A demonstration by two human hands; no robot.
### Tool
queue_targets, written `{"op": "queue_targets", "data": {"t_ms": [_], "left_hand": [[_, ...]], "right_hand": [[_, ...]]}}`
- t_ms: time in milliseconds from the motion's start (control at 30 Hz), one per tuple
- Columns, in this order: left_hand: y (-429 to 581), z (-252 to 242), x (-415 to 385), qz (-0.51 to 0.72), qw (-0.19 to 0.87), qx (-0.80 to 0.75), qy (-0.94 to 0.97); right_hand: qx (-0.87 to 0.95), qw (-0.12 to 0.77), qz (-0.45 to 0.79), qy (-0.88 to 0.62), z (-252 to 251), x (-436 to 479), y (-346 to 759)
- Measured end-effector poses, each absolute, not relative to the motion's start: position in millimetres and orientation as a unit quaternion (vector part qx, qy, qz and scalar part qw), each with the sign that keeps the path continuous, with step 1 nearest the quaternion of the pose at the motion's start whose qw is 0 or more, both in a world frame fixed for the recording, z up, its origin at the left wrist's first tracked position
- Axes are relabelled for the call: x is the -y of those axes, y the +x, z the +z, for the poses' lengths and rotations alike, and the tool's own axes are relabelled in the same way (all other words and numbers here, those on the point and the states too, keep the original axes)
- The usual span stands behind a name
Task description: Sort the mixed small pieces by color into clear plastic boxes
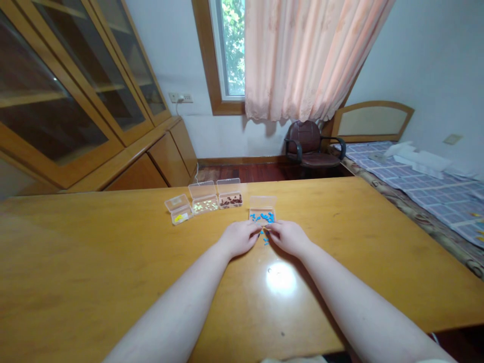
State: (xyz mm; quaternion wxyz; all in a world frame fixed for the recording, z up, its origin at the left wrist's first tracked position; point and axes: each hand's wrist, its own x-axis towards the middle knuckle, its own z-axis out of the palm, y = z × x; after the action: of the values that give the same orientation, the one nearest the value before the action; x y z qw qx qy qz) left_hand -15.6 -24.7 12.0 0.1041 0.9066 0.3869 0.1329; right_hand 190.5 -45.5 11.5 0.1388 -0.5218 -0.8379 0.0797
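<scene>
Both hands meet at the near edge of an open clear box (263, 207) that holds several small blue pieces (267, 217). My left hand (241, 238) is on its left side, fingers pressed together, with a tiny dark thing at the fingertips. On the right, my right hand (289, 237) has its fingers curled close to the box's front; what they hold, if anything, is too small to name. A few loose blue pieces (266, 241) lie on the table between the hands.
Three more open clear boxes stand to the left on the wooden table (113, 252): one with yellow pieces (180, 218), one with pale pieces (205, 205), one with brown pieces (231, 200). Beyond the table are a chair (308, 143), a bed (408, 171) and a cabinet (143, 161).
</scene>
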Motion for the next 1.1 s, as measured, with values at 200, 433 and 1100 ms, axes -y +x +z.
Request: {"op": "queue_targets", "data": {"t_ms": [200, 433, 1100], "left_hand": [[-15.5, 6.8, 21.8, 0.107, 0.099, -0.398, 0.906], [-15.4, 9.3, 19.0, 0.105, 0.100, -0.427, 0.893], [-17.6, 8.2, 19.2, 0.099, 0.072, -0.388, 0.913]], "right_hand": [[0.837, 0.112, 0.072, -0.530, 7.8, 41.5, 198.5], [0.850, 0.082, 0.053, -0.518, 11.8, 42.2, 192.3], [0.855, 0.158, 0.074, -0.488, 6.2, 38.8, 199.0]]}}
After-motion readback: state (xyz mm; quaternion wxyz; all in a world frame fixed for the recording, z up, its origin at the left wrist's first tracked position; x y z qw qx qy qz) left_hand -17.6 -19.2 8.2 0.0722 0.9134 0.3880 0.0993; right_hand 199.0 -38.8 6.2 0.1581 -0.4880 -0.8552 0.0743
